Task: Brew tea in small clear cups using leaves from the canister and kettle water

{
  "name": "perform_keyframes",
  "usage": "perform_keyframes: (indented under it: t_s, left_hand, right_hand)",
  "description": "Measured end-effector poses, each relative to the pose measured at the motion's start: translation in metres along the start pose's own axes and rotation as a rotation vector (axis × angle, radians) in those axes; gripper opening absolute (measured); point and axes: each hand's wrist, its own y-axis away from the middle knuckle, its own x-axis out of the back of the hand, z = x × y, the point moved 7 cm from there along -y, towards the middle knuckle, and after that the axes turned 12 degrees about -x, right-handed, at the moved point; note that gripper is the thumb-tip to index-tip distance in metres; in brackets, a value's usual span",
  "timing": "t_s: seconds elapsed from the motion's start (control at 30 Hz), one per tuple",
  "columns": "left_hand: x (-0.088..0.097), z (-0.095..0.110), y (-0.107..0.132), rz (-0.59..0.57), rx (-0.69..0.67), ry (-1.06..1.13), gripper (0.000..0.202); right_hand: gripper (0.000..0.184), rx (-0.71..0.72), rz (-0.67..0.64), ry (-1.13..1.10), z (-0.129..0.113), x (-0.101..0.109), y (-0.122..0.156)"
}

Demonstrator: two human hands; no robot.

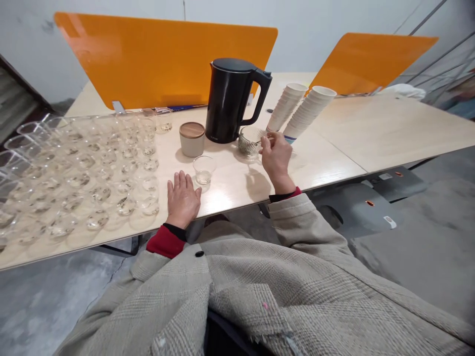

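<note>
My left hand [183,200] lies flat near the table's front edge, fingers stretched out and holding nothing. Just beyond its fingertips stands a clear plastic cup [204,173] with a little pale content at the bottom. With its fingers pinched together, my right hand [276,155] is at the right rim of a ribbed glass bowl [249,141]. A thin dark line runs from the fingers into the bowl; what they hold is too small to make out. Behind the bowl stands a black electric kettle [228,101], its handle to the right. A grey canister [192,141] with a wooden lid is left of the kettle.
Many clear plastic cups [100,193] with dark bits in them crowd the table's left side. Two leaning stacks of white paper cups [308,113] stand right of the kettle. Orange divider panels [148,64] line the back. Grey chairs [356,210] are below the table at right.
</note>
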Motion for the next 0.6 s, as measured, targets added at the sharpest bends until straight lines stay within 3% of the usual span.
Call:
perform_keyframes:
  t_s: [0.07, 0.13, 0.23, 0.4, 0.5, 0.6]
  left_hand:
    - [0.001, 0.0, 0.0, -0.013, 0.007, 0.0, 0.068]
    - [0.001, 0.0, 0.0, -0.027, 0.015, 0.0, 0.068]
    - [0.001, 0.0, -0.001, -0.042, 0.029, 0.005, 0.068]
    - [0.0, 0.0, -0.004, -0.077, 0.058, -0.006, 0.069]
    - [0.0, 0.002, -0.004, -0.097, 0.058, -0.027, 0.069]
    - [0.0, 0.002, -0.004, -0.101, 0.068, -0.05, 0.069]
  right_hand:
    - [0.04, -0.03, 0.055, -0.002, -0.002, 0.015, 0.02]
    - [0.045, -0.002, 0.028, -0.018, -0.01, 0.019, 0.043]
    - [0.051, 0.124, -0.227, 0.017, -0.031, -0.006, 0.074]
    - [0.07, 0.315, -0.761, 0.347, -0.054, -0.071, 0.11]
    - [0.076, 0.346, -0.899, 0.455, -0.061, -0.081, 0.124]
    - [0.081, 0.359, -0.93, 0.5, -0.063, -0.079, 0.132]
